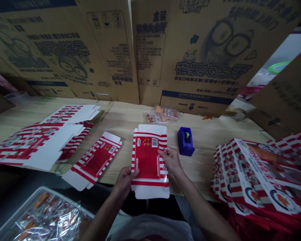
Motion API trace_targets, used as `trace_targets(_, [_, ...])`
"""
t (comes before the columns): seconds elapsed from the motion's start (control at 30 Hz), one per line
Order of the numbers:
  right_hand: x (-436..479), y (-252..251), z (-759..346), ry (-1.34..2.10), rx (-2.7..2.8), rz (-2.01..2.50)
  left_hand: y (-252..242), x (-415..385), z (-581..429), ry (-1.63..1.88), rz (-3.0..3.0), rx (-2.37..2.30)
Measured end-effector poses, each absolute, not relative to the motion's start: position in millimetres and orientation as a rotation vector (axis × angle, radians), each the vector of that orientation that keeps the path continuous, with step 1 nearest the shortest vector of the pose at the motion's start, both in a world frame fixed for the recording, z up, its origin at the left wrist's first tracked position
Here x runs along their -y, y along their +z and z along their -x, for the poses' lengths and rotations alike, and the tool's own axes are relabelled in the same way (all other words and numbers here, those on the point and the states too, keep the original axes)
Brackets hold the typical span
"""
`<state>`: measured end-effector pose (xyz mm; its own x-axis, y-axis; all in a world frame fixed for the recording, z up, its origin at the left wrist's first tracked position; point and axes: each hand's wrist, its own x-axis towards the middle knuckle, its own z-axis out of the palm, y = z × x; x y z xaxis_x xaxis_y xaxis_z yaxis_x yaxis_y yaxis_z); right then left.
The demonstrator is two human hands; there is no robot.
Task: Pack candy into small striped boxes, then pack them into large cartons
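Between my two hands is a red and white striped carton (147,157), its white end flaps sticking out at top and bottom. My left hand (126,182) grips its lower left edge, thumb on the red printed panel. At the right edge, my right hand (171,160) pinches the carton, with its thumb on the front. A second striped carton (97,160) lies just left of it with flaps out. Beyond my right hand stands a blue tape dispenser (186,141).
Flat carton blanks (40,140) are piled on the left. A tub (43,190) of wrapped pieces sits low at left. Clear packets (162,114) lie near the back. Several striped cartons (256,177) stand stacked at right. Large cardboard boxes (150,57) wall off the back.
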<state>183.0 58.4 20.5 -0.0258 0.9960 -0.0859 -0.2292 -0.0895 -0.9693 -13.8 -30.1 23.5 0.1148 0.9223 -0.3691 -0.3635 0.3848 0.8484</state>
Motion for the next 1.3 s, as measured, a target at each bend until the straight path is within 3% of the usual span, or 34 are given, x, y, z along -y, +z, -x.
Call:
trace_targets(0.13, [-51.4, 14.5, -183.8, 1.565, 0.914, 1.045, 33.0, 22.6, 17.5, 1.008, -0.811, -1.045])
trace_targets(0.3, [-16.8, -2.4, -180.7, 1.863, 0.904, 0.941, 40.0, 0.8, 21.3, 1.326, -0.939, -1.121])
trace_targets(0.53, [-16.8, -19.3, -198.5, 1.359, 1.023, 1.082, 3.7, 7.7, 9.1, 1.284, -0.897, -1.031])
trace_targets(0.87, [-34.3, -26.2, -211.4, 1.143, 1.351, 1.148, -8.9, -6.5, 19.5, 1.23, -0.856, -1.109])
trace_targets(1.03, [-45.0, -18.8, -214.0, 1.316, 1.254, 1.105, -4.9, -31.6, 13.7, 1.296, -0.761, -1.172])
trace_targets(1.2, [-55.1, -14.9, -223.2, 1.568, 1.309, 1.037, 1.6, -42.6, 21.6, 1.021, -0.882, -1.11])
trace_targets(1.3, [-53.7, -18.1, -226.6, 1.52, 1.4, 1.051, 6.2, -42.1, 28.3, 0.936, -0.993, -1.088])
